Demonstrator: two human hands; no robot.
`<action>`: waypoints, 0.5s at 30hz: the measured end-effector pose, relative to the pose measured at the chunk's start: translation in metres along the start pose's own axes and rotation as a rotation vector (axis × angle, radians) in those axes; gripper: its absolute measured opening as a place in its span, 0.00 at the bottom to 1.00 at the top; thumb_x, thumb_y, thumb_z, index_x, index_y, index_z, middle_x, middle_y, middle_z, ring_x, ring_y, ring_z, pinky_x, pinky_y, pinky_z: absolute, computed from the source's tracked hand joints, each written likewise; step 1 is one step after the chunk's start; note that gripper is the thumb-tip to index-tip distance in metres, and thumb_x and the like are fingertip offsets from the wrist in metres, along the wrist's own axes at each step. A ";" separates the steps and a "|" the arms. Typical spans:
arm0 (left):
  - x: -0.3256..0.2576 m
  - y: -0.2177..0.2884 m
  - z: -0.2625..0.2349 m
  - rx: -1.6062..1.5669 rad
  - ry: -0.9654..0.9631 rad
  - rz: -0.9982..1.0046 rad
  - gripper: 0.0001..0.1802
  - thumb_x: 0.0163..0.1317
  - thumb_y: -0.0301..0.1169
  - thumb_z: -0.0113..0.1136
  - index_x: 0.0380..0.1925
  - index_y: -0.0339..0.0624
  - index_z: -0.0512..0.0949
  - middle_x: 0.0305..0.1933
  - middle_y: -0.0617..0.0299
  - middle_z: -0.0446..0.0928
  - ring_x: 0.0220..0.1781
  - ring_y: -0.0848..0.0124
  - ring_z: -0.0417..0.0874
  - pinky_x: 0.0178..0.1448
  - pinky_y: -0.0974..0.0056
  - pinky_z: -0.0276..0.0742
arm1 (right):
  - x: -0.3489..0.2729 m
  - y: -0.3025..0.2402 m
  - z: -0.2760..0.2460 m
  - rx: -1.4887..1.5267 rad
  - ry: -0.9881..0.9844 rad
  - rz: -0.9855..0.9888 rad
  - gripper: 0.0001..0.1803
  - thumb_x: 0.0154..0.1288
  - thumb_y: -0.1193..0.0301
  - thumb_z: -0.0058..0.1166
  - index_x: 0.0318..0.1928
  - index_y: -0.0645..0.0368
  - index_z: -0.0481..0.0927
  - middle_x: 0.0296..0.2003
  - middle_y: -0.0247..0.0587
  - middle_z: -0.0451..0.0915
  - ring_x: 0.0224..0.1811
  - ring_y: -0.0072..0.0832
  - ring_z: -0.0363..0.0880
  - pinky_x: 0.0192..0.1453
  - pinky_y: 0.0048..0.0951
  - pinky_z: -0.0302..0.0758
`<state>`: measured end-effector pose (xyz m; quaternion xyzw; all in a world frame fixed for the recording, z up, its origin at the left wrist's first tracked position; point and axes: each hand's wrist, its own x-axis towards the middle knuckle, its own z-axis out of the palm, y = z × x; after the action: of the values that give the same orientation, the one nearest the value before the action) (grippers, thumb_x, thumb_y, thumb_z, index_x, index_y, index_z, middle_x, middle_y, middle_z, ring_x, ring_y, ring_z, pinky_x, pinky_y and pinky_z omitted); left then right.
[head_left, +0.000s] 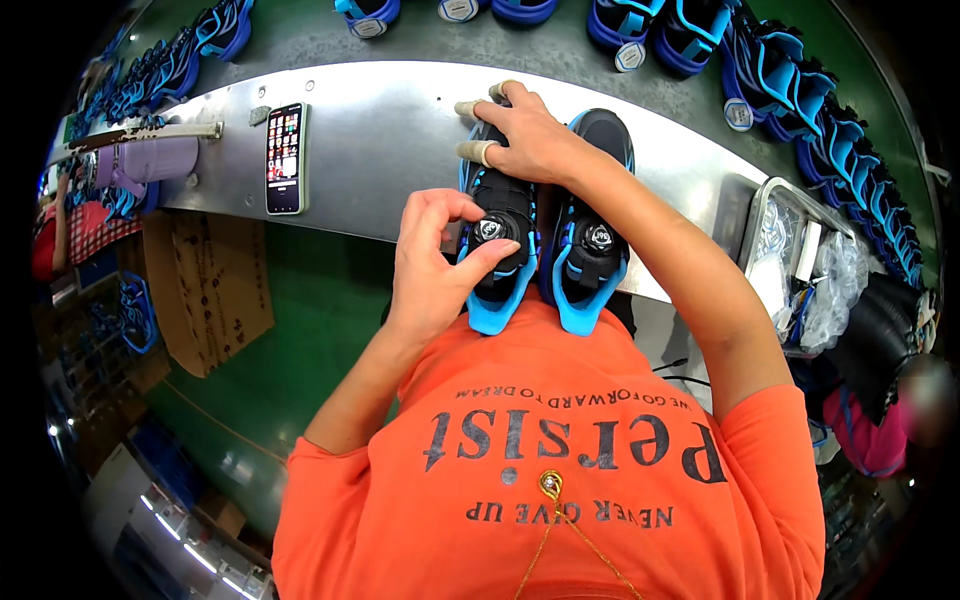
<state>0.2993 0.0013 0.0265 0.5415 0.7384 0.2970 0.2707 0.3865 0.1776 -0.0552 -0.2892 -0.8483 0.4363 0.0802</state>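
Observation:
Two black and blue shoes stand side by side, heels toward me, on the edge of a steel workbench (380, 130). My left hand (435, 265) pinches the round dial on the left shoe (497, 250), thumb and fingers closed around it. My right hand (525, 135) lies over the toe of the left shoe, fingers spread, two of them wrapped in tape. The right shoe (595, 235) stands untouched beside my right wrist, its own dial showing.
A smartphone (285, 157) lies on the bench to the left. Many blue shoes line the belt (560, 55) behind the bench. A metal tray (790, 250) with plastic bags sits at the right. A cardboard box (205, 290) stands on the green floor.

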 end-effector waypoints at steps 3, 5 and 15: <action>0.010 -0.007 -0.003 -0.112 -0.110 0.113 0.18 0.53 0.29 0.69 0.45 0.41 0.80 0.49 0.59 0.78 0.56 0.61 0.74 0.61 0.59 0.70 | 0.000 0.001 0.000 -0.032 0.023 0.010 0.31 0.63 0.52 0.59 0.66 0.45 0.74 0.65 0.63 0.62 0.68 0.58 0.61 0.71 0.47 0.64; 0.026 -0.012 -0.021 -0.206 -0.424 0.280 0.15 0.56 0.25 0.64 0.45 0.40 0.81 0.54 0.60 0.80 0.67 0.55 0.71 0.72 0.52 0.62 | 0.002 -0.005 0.001 0.004 0.007 -0.062 0.30 0.62 0.54 0.60 0.65 0.45 0.75 0.64 0.60 0.65 0.67 0.57 0.62 0.70 0.46 0.65; -0.005 -0.005 -0.002 -0.406 0.029 -0.054 0.17 0.51 0.24 0.70 0.42 0.39 0.79 0.58 0.57 0.75 0.69 0.59 0.68 0.69 0.56 0.65 | 0.007 -0.003 0.006 0.050 0.023 -0.098 0.28 0.61 0.56 0.61 0.63 0.43 0.77 0.62 0.57 0.67 0.66 0.55 0.64 0.70 0.46 0.65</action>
<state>0.2963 -0.0052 0.0243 0.4512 0.6816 0.4403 0.3715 0.3770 0.1755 -0.0572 -0.2504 -0.8493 0.4494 0.1185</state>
